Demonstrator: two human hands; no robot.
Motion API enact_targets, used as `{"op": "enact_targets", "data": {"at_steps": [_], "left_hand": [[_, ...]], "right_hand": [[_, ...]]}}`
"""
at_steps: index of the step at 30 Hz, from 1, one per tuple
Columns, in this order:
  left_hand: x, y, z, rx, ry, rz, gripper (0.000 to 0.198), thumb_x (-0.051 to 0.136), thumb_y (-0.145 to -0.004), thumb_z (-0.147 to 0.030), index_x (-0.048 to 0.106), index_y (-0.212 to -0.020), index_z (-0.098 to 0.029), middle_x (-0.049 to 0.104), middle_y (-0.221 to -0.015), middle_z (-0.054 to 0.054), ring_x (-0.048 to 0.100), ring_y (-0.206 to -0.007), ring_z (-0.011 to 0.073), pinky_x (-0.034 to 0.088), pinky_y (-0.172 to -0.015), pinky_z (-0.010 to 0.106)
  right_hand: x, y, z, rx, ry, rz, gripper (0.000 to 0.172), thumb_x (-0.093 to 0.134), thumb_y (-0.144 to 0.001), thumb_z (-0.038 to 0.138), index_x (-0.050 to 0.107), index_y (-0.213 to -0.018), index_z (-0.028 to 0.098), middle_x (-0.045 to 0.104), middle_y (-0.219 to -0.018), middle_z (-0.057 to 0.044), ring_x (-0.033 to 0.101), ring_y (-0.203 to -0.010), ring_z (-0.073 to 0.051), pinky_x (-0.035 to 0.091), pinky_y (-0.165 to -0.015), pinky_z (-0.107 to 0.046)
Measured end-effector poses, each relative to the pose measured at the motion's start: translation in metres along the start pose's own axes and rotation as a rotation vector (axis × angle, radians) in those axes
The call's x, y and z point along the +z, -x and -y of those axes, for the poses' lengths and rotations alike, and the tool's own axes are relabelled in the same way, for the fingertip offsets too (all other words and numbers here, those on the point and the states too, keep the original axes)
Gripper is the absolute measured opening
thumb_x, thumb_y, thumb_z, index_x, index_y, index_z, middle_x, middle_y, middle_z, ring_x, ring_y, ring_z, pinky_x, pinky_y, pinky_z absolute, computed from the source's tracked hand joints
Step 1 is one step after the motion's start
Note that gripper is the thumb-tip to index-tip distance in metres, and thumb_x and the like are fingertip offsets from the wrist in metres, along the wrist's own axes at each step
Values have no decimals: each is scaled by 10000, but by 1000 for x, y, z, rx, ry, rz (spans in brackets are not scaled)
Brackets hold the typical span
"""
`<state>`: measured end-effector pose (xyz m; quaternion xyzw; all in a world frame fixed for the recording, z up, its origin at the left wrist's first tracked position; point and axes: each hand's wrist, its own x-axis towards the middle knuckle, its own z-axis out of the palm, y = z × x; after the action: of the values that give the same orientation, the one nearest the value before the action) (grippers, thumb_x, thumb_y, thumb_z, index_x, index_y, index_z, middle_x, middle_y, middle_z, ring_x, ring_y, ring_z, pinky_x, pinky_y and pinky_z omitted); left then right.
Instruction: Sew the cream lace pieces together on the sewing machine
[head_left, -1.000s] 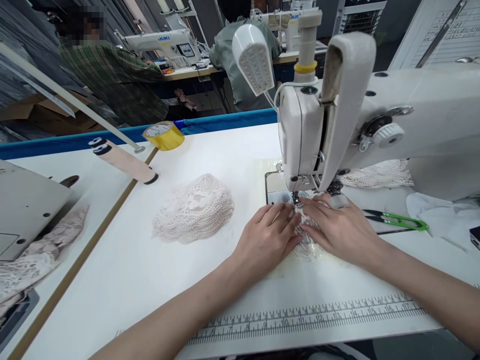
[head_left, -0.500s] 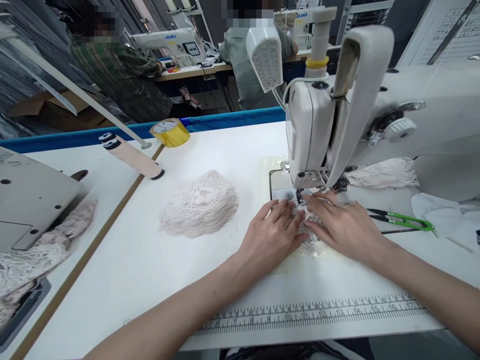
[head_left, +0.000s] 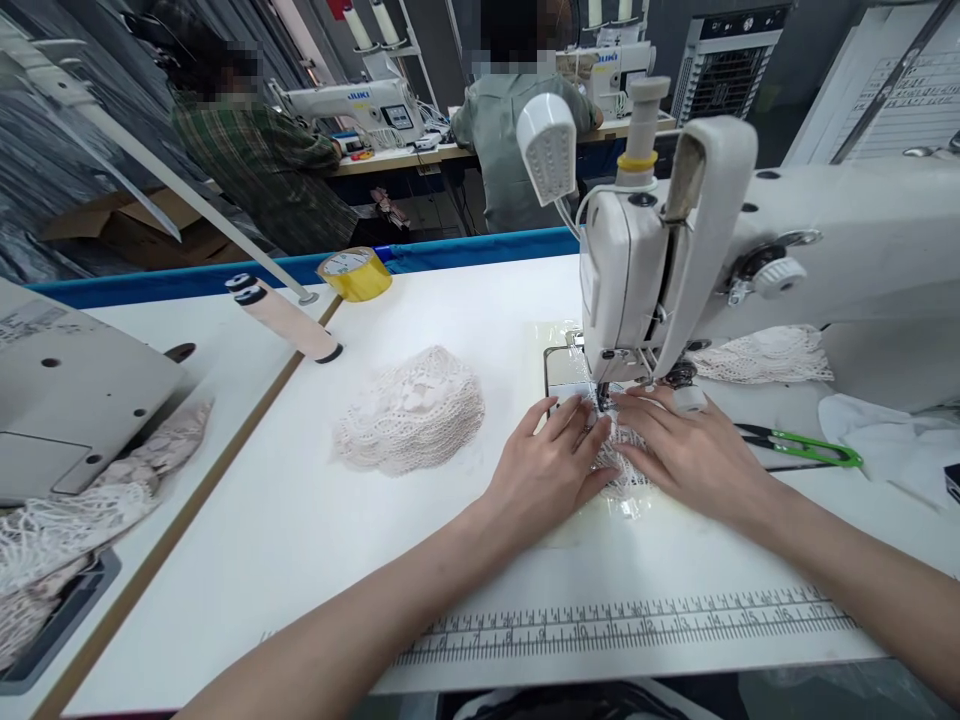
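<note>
My left hand [head_left: 551, 465] and my right hand [head_left: 690, 450] lie flat, fingers stretched out, side by side on a small piece of white lace [head_left: 619, 475]. They press it onto the table just below the needle of the white sewing machine [head_left: 660, 260]. The fingertips of both hands sit close to the presser foot. A thimble-like white cap shows on a finger of the right hand. A heap of the same cream lace [head_left: 412, 412] lies to the left of my left hand.
Green thread snips [head_left: 806, 447] lie right of my right hand, white cloth [head_left: 885, 430] beyond. A yellow tape roll [head_left: 354, 273] and a pink thread cone [head_left: 289, 318] lie at the back left. A ruler strip [head_left: 637, 620] runs along the front edge. Two people sit at machines behind.
The hands stay flat on the lace under the needle and have barely moved. The view has shifted slightly, so everything sits a little further right in the picture.
</note>
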<state>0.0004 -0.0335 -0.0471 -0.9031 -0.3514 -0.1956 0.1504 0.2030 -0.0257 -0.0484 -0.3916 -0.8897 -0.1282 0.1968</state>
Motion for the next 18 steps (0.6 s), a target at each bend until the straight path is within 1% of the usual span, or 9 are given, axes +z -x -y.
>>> {"op": "enact_targets", "data": {"at_steps": [2, 4, 6, 9, 10, 11, 14, 16, 18], "left_hand": [[-4, 2, 0, 69, 46, -34, 332, 500, -927, -379, 600, -1118, -126, 664, -1132, 94, 582, -1116, 222, 438, -984, 396], [-8, 3, 1, 157, 108, -50, 367, 510, -911, -429, 616, -1052, -107, 684, -1059, 93, 621, -1023, 215, 471, -947, 378], [-9, 5, 2, 214, 135, -48, 356, 517, -908, -421, 620, -987, -89, 692, -993, 98, 646, -932, 210, 512, -869, 355], [-7, 6, 3, 213, 114, -66, 158, 484, -928, -187, 609, -924, -91, 695, -970, 92, 654, -874, 187, 536, -773, 311], [-7, 5, 3, 193, 121, -69, 152, 455, -928, -126, 604, -916, -97, 698, -961, 83, 654, -863, 175, 538, -756, 298], [-6, 5, 2, 167, 137, -70, 167, 433, -929, -97, 599, -915, -104, 701, -950, 74, 652, -852, 165, 539, -740, 289], [-5, 4, 0, 88, 160, -55, 165, 447, -936, -142, 591, -1001, -97, 695, -1025, 92, 643, -856, 163, 548, -720, 289], [-5, 4, -1, 68, 116, -37, 239, 484, -925, -192, 573, -1111, -71, 661, -1136, 128, 634, -894, 193, 555, -733, 319], [-5, 5, -2, 70, 62, -11, 293, 499, -915, -190, 562, -1170, -60, 635, -1190, 142, 620, -963, 227, 554, -744, 339]], "right_hand": [[-2, 3, 0, -65, -72, -45, 198, 478, -935, 233, 617, -1039, 137, 687, -1045, -72, 619, -901, -200, 429, -810, -355], [-6, 6, 0, -128, -154, -55, 159, 488, -921, 183, 634, -966, 141, 689, -977, -55, 614, -889, -189, 442, -761, -331], [-9, 8, 0, -157, -221, -34, 167, 510, -917, 235, 638, -952, 134, 682, -949, -68, 607, -891, -200, 454, -746, -334], [-10, 9, 0, -137, -271, 13, 416, 551, -876, 477, 620, -1040, 101, 667, -998, -115, 595, -921, -244, 472, -750, -373], [-9, 9, 0, -125, -264, 21, 475, 551, -865, 510, 609, -1073, 87, 661, -1025, -127, 592, -932, -253, 476, -742, -378], [-8, 9, 0, -118, -244, 21, 463, 550, -875, 484, 602, -1096, 80, 658, -1049, -132, 592, -938, -254, 477, -733, -375], [-5, 7, -1, -145, -152, -62, 210, 511, -912, 196, 628, -1061, 104, 680, -1053, -93, 611, -912, -209, 468, -702, -336], [-4, 7, -1, -187, -126, -130, 205, 482, -891, 76, 657, -985, 127, 702, -1011, -56, 622, -893, -181, 463, -710, -324], [-6, 7, -1, -216, -131, -151, 217, 480, -881, 61, 669, -963, 128, 709, -1005, -44, 624, -919, -180, 465, -737, -331]]}}
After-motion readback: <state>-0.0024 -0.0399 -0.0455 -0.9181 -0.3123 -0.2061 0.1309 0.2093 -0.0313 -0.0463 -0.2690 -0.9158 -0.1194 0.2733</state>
